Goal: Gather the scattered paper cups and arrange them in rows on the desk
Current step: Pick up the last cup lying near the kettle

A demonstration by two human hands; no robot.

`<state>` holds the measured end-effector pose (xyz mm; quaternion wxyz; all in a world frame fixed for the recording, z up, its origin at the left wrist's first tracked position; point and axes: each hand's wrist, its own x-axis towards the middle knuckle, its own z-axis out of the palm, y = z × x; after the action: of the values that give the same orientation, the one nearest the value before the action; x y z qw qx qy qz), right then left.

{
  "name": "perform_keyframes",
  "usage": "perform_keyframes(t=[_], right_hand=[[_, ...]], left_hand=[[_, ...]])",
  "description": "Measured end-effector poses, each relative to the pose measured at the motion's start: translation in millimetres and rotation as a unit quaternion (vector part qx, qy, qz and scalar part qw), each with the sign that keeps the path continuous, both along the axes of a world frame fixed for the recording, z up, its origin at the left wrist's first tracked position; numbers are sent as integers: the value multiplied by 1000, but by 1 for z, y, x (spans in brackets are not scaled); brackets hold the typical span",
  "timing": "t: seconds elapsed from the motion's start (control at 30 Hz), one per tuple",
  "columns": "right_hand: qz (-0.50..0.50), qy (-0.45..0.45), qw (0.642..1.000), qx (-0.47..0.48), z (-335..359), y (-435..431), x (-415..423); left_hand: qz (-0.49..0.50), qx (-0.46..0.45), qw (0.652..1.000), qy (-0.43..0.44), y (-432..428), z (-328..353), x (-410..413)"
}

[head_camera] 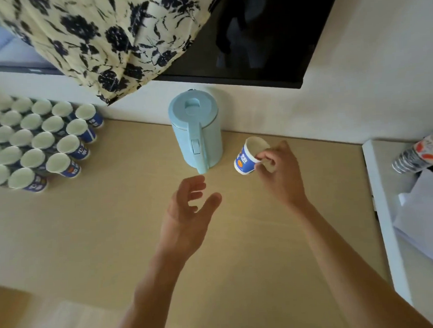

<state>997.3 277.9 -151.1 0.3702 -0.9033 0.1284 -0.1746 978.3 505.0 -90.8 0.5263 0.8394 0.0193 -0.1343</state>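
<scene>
Head view: most white-and-blue paper cups (37, 138) already stand in rows at the worktop's (88, 233) far left — one stray blue-and-white paper cup (248, 159) remains, pinched by the right hand (279, 170) beside the pale blue kettle (196, 129); left hand (188, 215) fingers spread, empty.

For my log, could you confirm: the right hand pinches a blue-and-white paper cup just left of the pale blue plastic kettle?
Not quite: the head view shows the right hand pinching the blue-and-white paper cup just right of the pale blue plastic kettle, not left.
</scene>
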Motion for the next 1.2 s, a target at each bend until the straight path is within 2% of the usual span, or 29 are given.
perform_keyframes(t=[0.17, 0.4, 0.53, 0.63, 0.73, 1.03, 1.2], right_hand=[[134, -48, 990, 12, 71, 80, -50], [254, -67, 964, 27, 136, 189, -95], [245, -104, 962, 64, 146, 256, -112], [248, -26, 952, 178, 145, 307, -121], [268, 24, 936, 228, 140, 356, -124], [242, 18, 925, 291, 125, 451, -118], [220, -3, 923, 316, 108, 476, -78]], left_hand=[[-45, 67, 993, -90, 39, 16, -22], [-2, 10, 984, -176, 139, 47, -70], [33, -18, 979, -201, 203, 61, -91], [43, -20, 975, -217, 247, 69, -103], [51, -21, 971, -234, 291, 73, -111], [39, -29, 971, -234, 372, 62, -111], [17, 15, 980, -200, 408, 45, -81]])
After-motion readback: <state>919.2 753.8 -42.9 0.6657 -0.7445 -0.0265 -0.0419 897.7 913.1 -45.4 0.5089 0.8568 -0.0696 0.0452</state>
